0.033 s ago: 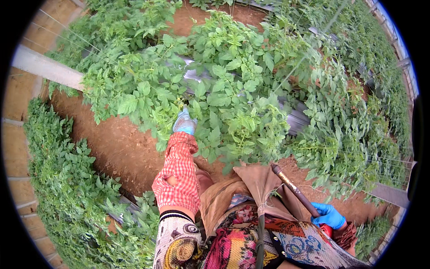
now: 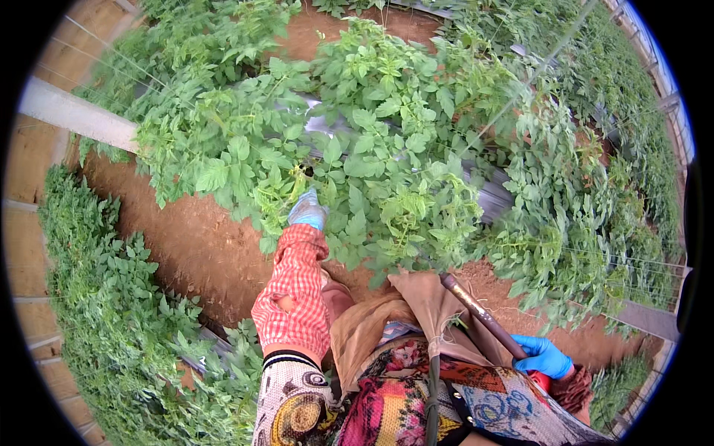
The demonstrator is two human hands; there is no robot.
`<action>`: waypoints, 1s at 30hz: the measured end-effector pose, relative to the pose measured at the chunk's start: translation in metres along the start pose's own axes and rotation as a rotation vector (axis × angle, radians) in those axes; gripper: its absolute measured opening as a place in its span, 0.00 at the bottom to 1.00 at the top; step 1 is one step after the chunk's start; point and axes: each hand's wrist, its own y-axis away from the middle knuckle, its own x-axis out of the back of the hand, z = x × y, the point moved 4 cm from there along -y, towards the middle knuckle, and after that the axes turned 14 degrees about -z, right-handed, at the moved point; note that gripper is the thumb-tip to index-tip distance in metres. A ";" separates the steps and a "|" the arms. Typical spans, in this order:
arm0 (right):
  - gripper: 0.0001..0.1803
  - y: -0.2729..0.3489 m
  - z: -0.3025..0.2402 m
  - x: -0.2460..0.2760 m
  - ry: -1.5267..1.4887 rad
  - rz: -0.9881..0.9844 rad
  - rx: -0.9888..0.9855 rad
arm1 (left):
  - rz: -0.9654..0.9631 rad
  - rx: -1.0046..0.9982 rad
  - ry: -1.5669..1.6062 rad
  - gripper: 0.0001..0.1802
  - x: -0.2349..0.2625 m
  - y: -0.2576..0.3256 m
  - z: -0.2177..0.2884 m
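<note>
A left hand in a pale blue glove, its arm in a red checked sleeve, reaches into a leafy green tomato plant at twelve o'clock. At four o'clock, the right hand in a bright blue glove has its grip closed round a brown wooden tool handle above bare red-brown soil.

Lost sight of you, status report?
Left hand reaching into leafy plants. Right hand gripping brown tool handle. Foliage hides left fingers.
</note>
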 end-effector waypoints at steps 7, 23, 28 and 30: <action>0.33 -0.189 -0.064 -0.149 0.482 0.070 0.252 | 0.056 -0.242 -0.271 0.30 -0.027 0.039 -0.099; 0.31 -0.401 -0.109 -0.274 0.503 0.174 0.171 | 0.033 -0.476 -0.254 0.30 0.029 0.019 -0.192; 0.32 -0.375 -0.134 -0.276 0.577 0.162 0.136 | 0.045 -0.493 -0.249 0.30 0.049 0.010 -0.187; 0.32 -0.370 -0.141 -0.262 0.653 0.168 0.145 | 0.025 -0.469 -0.247 0.30 0.059 0.006 -0.181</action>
